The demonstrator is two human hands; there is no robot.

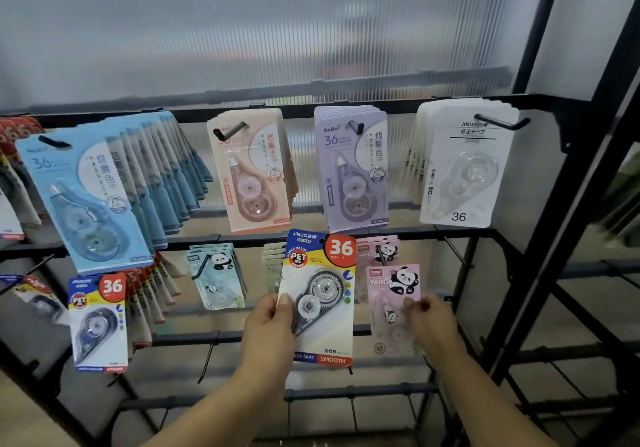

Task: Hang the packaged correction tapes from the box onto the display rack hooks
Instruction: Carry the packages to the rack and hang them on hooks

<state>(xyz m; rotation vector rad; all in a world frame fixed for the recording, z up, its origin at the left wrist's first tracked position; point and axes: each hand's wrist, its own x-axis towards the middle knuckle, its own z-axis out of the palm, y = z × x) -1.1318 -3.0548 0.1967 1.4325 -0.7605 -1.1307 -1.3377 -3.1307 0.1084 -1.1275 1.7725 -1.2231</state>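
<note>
The left hand [268, 330] pinches the left edge of a blue, yellow and red carded correction tape with a clear geared dispenser [320, 294], thumb on its front, holding it upright at lower centre of the frame. Just beside it, the right hand [433, 323] grips a pink panda-printed correction tape pack [391, 294]; motion blur hides whether that pack sits on a hook. Both are in front of the black metal display rack [298, 107]. Matching blue-and-red packs [98, 322] hang at lower left. Along the upper row hang pale blue packs [104, 183], peach packs [254, 173], lilac packs [355, 169] and white packs [460, 166].
</note>
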